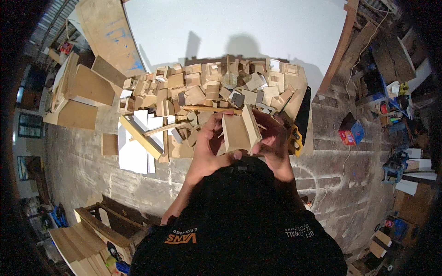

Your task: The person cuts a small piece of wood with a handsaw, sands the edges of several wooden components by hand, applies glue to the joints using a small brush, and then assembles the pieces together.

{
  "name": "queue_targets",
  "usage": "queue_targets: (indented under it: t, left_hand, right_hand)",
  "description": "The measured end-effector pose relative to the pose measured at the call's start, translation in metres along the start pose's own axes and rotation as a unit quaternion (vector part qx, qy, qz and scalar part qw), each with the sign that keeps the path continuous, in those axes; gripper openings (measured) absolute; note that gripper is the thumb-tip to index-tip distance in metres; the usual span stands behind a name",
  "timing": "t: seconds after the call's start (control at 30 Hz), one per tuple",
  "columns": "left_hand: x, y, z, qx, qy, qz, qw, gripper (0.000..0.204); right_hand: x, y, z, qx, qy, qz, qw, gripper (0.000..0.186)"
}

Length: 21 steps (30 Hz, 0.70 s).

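Note:
Both my hands grip a small pale wooden assembly [238, 133], made of a flat panel with an upright board along its right side. My left hand [212, 147] wraps round its left end, with the thumb along the near edge. My right hand [272, 145] closes on the right board. Just beyond my hands, many small wooden blocks and boxes [212, 92] cover the work board, along with a long wooden stick [198, 107], a round clear container [229, 80] and a green pencil-like stick [285, 104].
A large white panel [235, 27] stands behind the blocks. White sheets [133, 156] and a yellowish wooden bar [140, 135] lie at the left. A black handsaw with yellow handle [297, 140] is at the right. Stacked boards [80, 96], a red-blue box [350, 133] and a cord surround the work area.

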<state>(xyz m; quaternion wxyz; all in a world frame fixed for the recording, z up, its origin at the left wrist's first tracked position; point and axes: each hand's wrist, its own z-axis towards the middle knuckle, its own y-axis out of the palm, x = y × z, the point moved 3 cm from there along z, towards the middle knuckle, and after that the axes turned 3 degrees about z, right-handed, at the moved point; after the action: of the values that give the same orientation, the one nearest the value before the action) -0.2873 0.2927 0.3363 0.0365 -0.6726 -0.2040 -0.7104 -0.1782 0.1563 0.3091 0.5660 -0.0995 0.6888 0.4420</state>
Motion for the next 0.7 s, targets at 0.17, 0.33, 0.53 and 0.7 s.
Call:
queue_targets:
  t: [0.17, 0.33, 0.53, 0.7]
  left_hand:
    - [0.022, 0.014, -0.005, -0.007, 0.071, 0.064, 0.995, 0.094]
    - [0.043, 0.024, -0.010, 0.002, 0.074, 0.151, 0.986, 0.099]
    - [0.051, 0.024, -0.014, -0.004, 0.092, 0.250, 0.964, 0.099]
    - [0.045, 0.026, -0.013, 0.002, 0.124, 0.285, 0.950, 0.100]
  right_hand:
    - [-0.014, 0.001, -0.011, -0.016, 0.032, 0.004, 0.999, 0.120]
    - [-0.021, -0.006, -0.023, -0.024, 0.007, -0.005, 1.000, 0.121]
    - [-0.019, -0.027, -0.025, -0.123, 0.044, -0.140, 0.981, 0.115]
    - [-0.028, -0.015, -0.023, -0.163, -0.023, -0.052, 0.985, 0.110]
